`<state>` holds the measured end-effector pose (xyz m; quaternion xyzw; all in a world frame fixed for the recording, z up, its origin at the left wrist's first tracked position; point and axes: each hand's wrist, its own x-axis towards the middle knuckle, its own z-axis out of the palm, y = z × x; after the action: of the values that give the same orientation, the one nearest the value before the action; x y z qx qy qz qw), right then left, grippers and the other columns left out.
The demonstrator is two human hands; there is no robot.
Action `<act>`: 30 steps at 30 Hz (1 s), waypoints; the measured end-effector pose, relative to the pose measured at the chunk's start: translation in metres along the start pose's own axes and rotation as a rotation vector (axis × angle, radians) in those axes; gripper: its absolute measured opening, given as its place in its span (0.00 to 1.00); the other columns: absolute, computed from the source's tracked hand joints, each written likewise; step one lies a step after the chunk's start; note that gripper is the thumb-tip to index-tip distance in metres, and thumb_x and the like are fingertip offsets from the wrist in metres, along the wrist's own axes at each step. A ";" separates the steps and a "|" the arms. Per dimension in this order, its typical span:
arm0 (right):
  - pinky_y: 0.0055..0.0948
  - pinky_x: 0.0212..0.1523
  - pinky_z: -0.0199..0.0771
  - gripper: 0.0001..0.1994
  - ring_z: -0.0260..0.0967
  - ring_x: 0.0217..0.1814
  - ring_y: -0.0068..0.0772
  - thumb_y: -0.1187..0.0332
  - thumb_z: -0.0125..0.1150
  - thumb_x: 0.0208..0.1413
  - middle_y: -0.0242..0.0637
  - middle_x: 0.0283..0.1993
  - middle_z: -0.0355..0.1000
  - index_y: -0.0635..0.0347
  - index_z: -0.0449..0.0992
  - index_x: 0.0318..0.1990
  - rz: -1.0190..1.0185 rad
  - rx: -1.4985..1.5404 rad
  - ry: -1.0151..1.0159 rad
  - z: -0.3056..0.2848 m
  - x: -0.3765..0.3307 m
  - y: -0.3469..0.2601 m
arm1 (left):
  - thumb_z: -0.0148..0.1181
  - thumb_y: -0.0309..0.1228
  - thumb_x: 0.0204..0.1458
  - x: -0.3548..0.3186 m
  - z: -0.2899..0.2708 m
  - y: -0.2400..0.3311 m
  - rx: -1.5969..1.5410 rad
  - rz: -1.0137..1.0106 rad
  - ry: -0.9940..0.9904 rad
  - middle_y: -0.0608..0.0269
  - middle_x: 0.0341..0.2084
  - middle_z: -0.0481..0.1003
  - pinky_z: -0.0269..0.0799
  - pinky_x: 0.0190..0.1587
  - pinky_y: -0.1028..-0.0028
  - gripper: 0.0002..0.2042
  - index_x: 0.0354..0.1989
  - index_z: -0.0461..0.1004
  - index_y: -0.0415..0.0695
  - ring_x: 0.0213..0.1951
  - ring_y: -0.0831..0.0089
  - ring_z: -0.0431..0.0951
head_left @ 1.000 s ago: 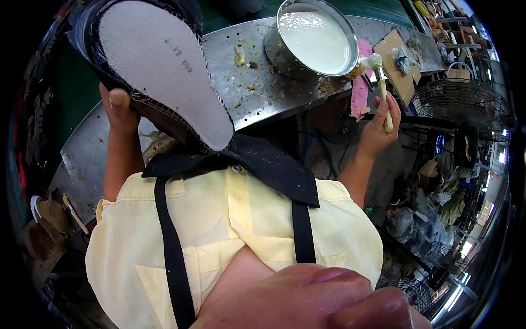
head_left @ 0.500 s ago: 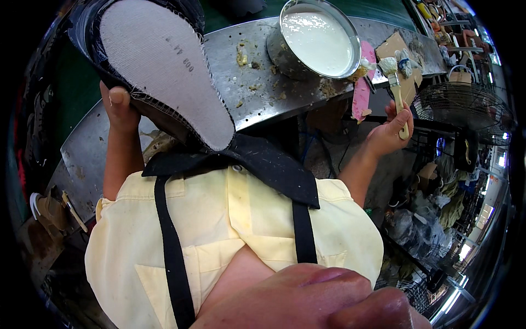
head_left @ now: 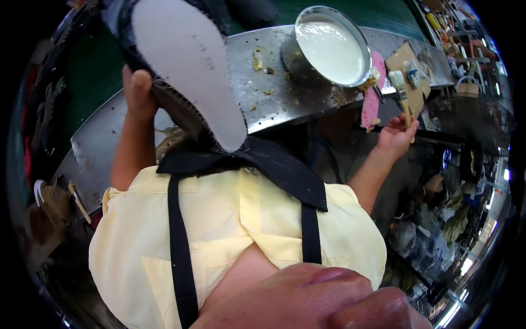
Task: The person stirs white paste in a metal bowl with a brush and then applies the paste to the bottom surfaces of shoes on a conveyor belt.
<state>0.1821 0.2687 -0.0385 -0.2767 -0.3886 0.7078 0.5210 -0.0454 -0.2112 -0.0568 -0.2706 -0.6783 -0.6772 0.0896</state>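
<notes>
My left hand is closed on the side of a dark shoe upper, its thumb along the edge. The upper is turned bottom up, with a pale fabric insole board stitched around its rim; its narrower end points toward my chest. Out to the right, my right hand grips the light wooden handle of a flat brush. Whitish paste covers the bristles. Between the two hands, a metal pot of creamy white liquid stands on the bench, just left of the brush.
The metal bench carries dried paste spots. Right of the pot lie a pink strip and a piece of cardboard. Green surface runs behind the bench. A wire fan guard stands at the right. Another wooden-handled tool is at the left.
The whole view has shifted, so the bench and pot appear further right and lower. The shoe has moved slightly right with my left hand. The brush has tilted a little in my right hand.
</notes>
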 end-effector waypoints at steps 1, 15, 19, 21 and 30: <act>0.20 0.27 0.69 0.12 0.67 0.27 0.25 0.59 0.50 0.58 0.35 0.27 0.70 0.58 0.69 0.39 0.039 0.044 -0.057 -0.005 0.007 -0.001 | 0.45 0.45 0.52 -0.002 -0.006 -0.012 -0.055 -0.020 -0.009 0.58 0.38 0.68 0.64 0.44 0.70 0.24 0.47 0.62 0.35 0.38 0.69 0.68; 0.20 0.25 0.61 0.13 0.61 0.25 0.23 0.58 0.54 0.56 0.34 0.27 0.67 0.60 0.72 0.32 0.083 0.329 -0.543 0.134 -0.047 -0.046 | 0.62 0.62 0.37 0.029 0.042 0.050 -0.352 -0.111 -0.235 0.65 0.36 0.72 0.66 0.43 0.77 0.38 0.43 0.69 0.37 0.38 0.78 0.70; 0.21 0.24 0.59 0.17 0.60 0.23 0.22 0.55 0.53 0.57 0.38 0.28 0.71 0.63 0.72 0.31 -0.041 0.118 -0.750 0.193 -0.104 -0.039 | 0.61 0.59 0.39 0.035 0.046 0.041 -0.388 -0.140 -0.303 0.64 0.38 0.72 0.65 0.45 0.76 0.37 0.46 0.68 0.37 0.40 0.78 0.70; 0.20 0.24 0.66 0.18 0.65 0.20 0.23 0.56 0.52 0.57 0.43 0.26 0.73 0.65 0.73 0.28 -0.156 -0.018 -0.781 0.217 -0.134 -0.032 | 0.62 0.59 0.39 0.033 0.044 0.042 -0.369 -0.146 -0.300 0.63 0.39 0.72 0.64 0.46 0.76 0.36 0.47 0.67 0.37 0.40 0.78 0.70; 0.22 0.23 0.67 0.13 0.69 0.21 0.27 0.65 0.53 0.56 0.42 0.25 0.73 0.65 0.75 0.25 -0.258 -0.018 -1.029 0.249 -0.155 -0.015 | 0.65 0.57 0.37 0.033 0.048 0.052 -0.408 -0.158 -0.334 0.64 0.39 0.72 0.66 0.45 0.76 0.37 0.47 0.68 0.37 0.40 0.79 0.70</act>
<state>0.0384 0.0583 0.1073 0.1521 -0.6309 0.6790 0.3431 -0.0362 -0.1604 0.0015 -0.3375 -0.5522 -0.7507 -0.1329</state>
